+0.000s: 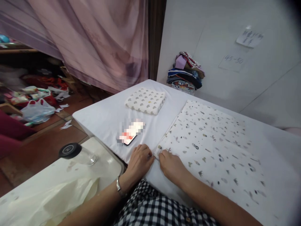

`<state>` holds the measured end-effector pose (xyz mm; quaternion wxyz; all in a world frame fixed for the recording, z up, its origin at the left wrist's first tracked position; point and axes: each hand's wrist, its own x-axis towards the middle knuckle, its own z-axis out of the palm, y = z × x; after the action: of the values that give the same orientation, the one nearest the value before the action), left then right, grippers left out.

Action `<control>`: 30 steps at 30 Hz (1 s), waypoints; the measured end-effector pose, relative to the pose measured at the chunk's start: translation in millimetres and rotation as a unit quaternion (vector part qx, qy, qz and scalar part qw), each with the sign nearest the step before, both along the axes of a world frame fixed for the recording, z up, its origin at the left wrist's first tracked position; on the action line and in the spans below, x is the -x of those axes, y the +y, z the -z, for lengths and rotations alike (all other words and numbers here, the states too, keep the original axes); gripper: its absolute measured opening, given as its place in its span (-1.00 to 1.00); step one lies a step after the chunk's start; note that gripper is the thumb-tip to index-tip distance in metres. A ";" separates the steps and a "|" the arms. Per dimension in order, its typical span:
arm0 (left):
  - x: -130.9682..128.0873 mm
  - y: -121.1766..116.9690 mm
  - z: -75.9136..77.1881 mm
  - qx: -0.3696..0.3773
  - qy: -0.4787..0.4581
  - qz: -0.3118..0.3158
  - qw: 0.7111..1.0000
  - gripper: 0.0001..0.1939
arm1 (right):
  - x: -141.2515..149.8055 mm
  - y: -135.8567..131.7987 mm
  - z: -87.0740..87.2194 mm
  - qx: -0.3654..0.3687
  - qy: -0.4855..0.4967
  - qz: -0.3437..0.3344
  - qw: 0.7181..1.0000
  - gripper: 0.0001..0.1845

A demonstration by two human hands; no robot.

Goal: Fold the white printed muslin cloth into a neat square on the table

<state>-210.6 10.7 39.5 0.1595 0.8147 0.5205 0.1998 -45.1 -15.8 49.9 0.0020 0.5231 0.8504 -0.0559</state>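
Checkered garment (162,210) nearest, just on the near side of the printed cloth (209,138). Pale bag (72,194) on a white side surface (30,180), well left of the printed cloth. Right hand (172,163) at the near left corner of the printed cloth, fingers curled in, narrow pinch on its edge. Left hand (141,158), silver band (118,185) at the wrist, just left of that same corner, fingers bent; impossible to tell whether gripping any of it. Clear jar (86,156) with black lid, lying on its side, farther left of the printed cloth. White-covered table (101,116) beneath the printed cloth. Phone (129,133), screen blurred, left of the printed cloth; beyond, nearer its far left corner, folded blanket (144,99) with grey shapes. Plastic bag (39,110) on tiled floor (72,133), far left of the printed cloth. Stacked clothes (185,77), past the far edge of the printed cloth. Behind everything, pale wall (188,25) with handwritten notes (250,37) beyond the printed cloth, pink curtain (105,40) beyond and left of it.
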 end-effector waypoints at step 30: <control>-15.6 20.4 -6.4 0.085 0.042 0.014 0.995 -0.85 | -120.1 -101.3 40.1 -0.048 0.143 0.127 0.980 -0.77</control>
<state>-195.0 31.1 45.9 0.2089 0.8132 0.5303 0.1177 75.0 -117.0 9.7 -0.1519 0.6128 0.7704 -0.0887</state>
